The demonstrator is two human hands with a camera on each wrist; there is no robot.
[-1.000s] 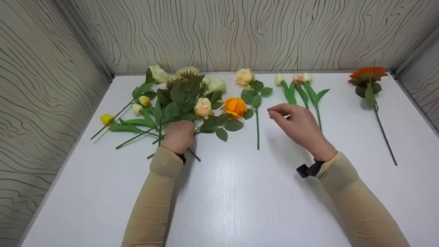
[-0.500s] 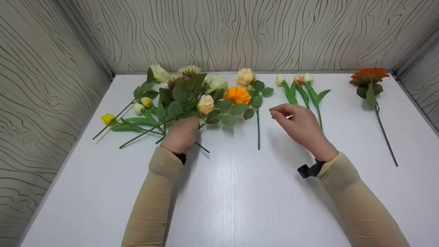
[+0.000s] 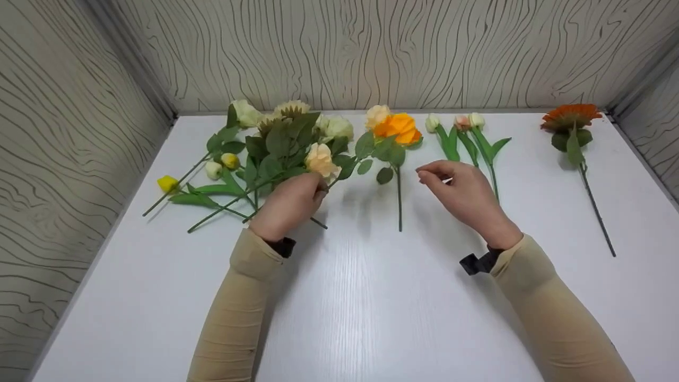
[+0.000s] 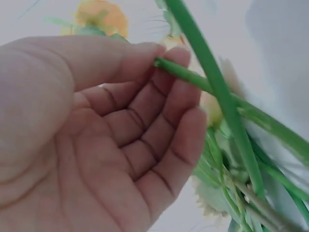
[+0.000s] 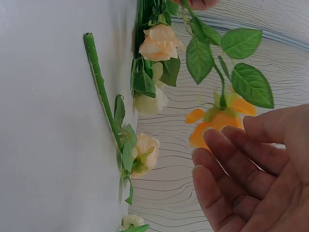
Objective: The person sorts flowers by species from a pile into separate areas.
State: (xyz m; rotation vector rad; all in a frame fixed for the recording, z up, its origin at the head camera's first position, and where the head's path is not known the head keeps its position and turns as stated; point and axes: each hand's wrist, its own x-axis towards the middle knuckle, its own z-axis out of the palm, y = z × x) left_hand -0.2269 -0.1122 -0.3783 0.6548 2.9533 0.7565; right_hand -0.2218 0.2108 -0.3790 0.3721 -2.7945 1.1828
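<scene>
My left hand (image 3: 289, 204) pinches the stem of an orange rose (image 3: 400, 129) between thumb and fingers. The rose's bloom and leaves hang over a peach rose (image 3: 377, 113) that lies on the table. In the left wrist view, cut green stems pass close to the fingertips. A second peach rose (image 3: 320, 158) lies just beyond the left hand, among several flowers. My right hand (image 3: 464, 193) hovers with loosely bent fingers and holds nothing. In the right wrist view, the orange bloom (image 5: 217, 126) appears beyond its fingertips.
Pale green roses (image 3: 337, 129), cream daisy-like flowers (image 3: 292, 109) and a yellow tulip (image 3: 167, 184) make a crossing pile at left. Small tulips (image 3: 476, 120) lie behind the right hand. An orange-red gerbera (image 3: 571, 118) lies far right. A patterned wall (image 3: 345, 53) borders the white table.
My left hand has lifted the orange rose from the pile and shifted right, so its bloom now overlaps the lying peach rose. The right hand has stayed nearly still.
</scene>
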